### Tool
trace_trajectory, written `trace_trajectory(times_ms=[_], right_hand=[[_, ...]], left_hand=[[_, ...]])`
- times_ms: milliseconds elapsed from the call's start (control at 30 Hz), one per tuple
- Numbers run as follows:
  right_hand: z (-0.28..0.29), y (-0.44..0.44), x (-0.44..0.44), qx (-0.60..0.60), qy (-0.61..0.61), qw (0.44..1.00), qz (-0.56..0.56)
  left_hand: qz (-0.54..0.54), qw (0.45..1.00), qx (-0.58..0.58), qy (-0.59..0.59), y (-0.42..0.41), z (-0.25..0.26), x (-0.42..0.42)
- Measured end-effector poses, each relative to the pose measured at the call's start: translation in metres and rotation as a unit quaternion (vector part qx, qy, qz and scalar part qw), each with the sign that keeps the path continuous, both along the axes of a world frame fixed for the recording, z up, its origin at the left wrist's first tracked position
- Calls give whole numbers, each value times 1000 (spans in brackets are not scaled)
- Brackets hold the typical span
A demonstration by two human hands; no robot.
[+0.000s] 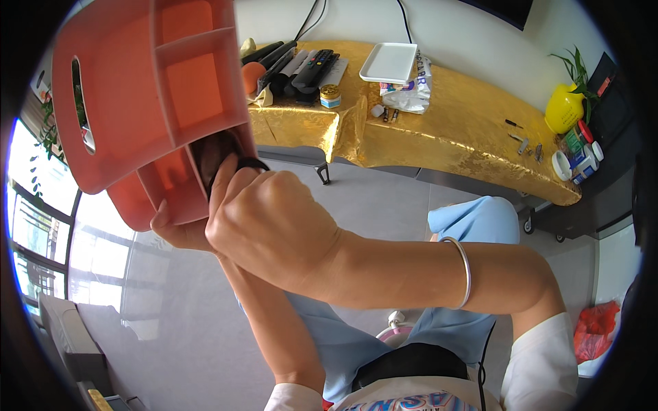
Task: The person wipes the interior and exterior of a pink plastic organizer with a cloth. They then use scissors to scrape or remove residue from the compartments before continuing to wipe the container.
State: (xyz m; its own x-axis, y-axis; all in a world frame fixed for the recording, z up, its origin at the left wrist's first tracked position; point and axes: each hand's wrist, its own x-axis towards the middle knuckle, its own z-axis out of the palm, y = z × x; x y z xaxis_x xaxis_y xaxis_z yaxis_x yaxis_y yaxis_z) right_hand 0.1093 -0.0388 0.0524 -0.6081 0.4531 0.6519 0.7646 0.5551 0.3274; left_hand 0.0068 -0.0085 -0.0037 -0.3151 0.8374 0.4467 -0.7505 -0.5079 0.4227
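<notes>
An orange plastic caddy (110,118) with divided compartments and a slotted handle panel is held up, tilted, at the upper left. My left hand (187,234) grips it from below, its thumb lying on the near outer wall. My right hand (277,221) is curled at the near corner compartment, its fingers reaching in. A dark item (218,149) fills part of that compartment. By the fingers shows a black curved loop (252,163), which the right hand appears to grip; whether it belongs to the dark item cannot be told. My right thumb is hidden.
A gold-covered table (462,113) curves along the wall. On it are remote controls (316,67), a small gold-lidded jar (330,96), a white tray (389,62), a plastic package (411,97), a yellow vase (564,108) and several bottles (583,162). A red bag (596,329) lies at right.
</notes>
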Motion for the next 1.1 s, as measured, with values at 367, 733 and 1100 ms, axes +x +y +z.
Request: trace_trajectory(times_ms=[367, 733, 1100], right_hand=[[26, 10, 4, -180, 185, 966, 19], [14, 19, 26, -325, 255, 910, 40], [3, 28, 45, -448, 333, 824, 96]], left_hand=[[72, 993, 49, -78, 5, 18, 6], [155, 988, 5, -19, 20, 3, 1], [153, 986, 20, 55, 18, 4, -7]])
